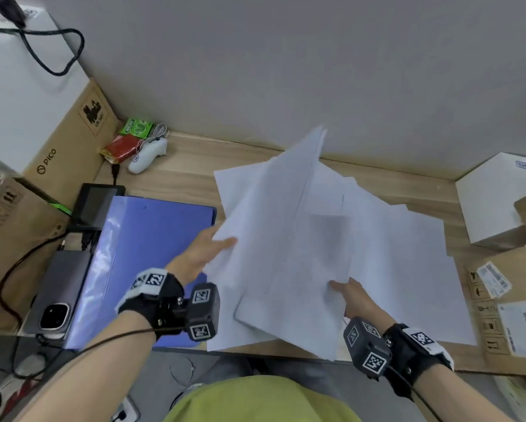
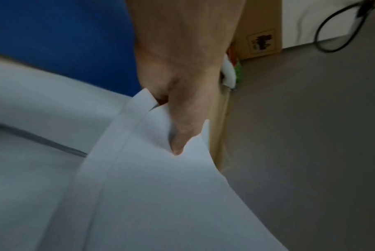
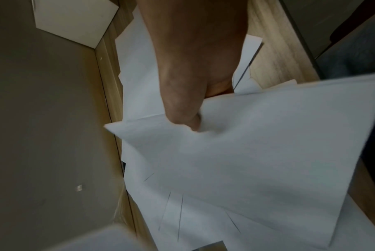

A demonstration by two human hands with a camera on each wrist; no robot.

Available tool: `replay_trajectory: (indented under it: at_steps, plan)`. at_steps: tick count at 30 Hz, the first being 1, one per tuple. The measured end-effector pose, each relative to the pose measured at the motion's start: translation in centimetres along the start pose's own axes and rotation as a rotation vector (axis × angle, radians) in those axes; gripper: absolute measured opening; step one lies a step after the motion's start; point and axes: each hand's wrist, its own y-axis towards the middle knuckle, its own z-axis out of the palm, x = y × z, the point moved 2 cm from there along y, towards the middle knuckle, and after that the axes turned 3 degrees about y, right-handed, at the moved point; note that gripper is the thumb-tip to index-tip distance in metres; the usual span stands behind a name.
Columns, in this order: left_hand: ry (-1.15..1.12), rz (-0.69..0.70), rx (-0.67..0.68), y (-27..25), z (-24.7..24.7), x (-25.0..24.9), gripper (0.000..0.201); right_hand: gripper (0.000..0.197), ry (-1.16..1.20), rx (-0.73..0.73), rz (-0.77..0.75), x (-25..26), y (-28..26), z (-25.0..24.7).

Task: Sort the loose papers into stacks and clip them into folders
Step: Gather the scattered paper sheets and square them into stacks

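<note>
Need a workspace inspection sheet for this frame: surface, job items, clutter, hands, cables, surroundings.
Surface: light wood-grain desk, mostly covered.
Job's things: sheaf of white paper sheets lifted and tilted; more loose white sheets spread flat beneath; closed blue plastic folder to the left.
Clutter: white handheld controller, red wrapper, green packet, grey smartphone, small black screen device.
Grippers: left hand pinches the sheaf's left edge; right hand grips its near edge.
Cables: black cable looped on a white box; wrist-camera leads.
Surroundings: grey wall, brown cardboard boxes both sides.
</note>
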Motion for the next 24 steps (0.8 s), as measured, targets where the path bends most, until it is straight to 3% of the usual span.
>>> replay_trajectory:
  at_steps: [4, 9, 12, 15, 16, 20, 24]
  plan:
    - [0.122, -0.162, 0.04, 0.1, 1.2, 5.3, 0.044, 0.026, 0.086, -0.05, -0.011, -0.2, -0.2, -0.4]
    - [0.105, -0.177, 0.068, 0.0, 2.9, 4.4, 0.04, 0.037, 0.117, -0.023, 0.05, -0.4, -0.2, -0.1]
    - [0.134, -0.198, 0.057, -0.1, 4.2, 3.6, 0.034, 0.053, 0.236, -0.043, 0.098, -0.8, -0.3, 0.4]
    - [0.219, -0.208, 0.056, 0.2, 5.3, 4.0, 0.033, 0.085, 0.26, 0.003, 0.103, -1.1, 0.0, 0.6]
    - [0.242, -0.204, 0.083, 0.3, 5.7, 4.2, 0.03, 0.085, 0.177, 0.0, 0.085, -0.9, -0.4, 0.7]
    - [0.339, -0.182, 0.271, 0.4, 6.9, 5.1, 0.034, 0.043, -0.084, -0.051, -0.021, -1.5, 0.2, 0.5]
    - [0.263, -0.141, 0.242, 1.5, 5.7, 5.1, 0.04, 0.035, -0.116, -0.063, -0.057, -1.8, 0.1, -0.3]
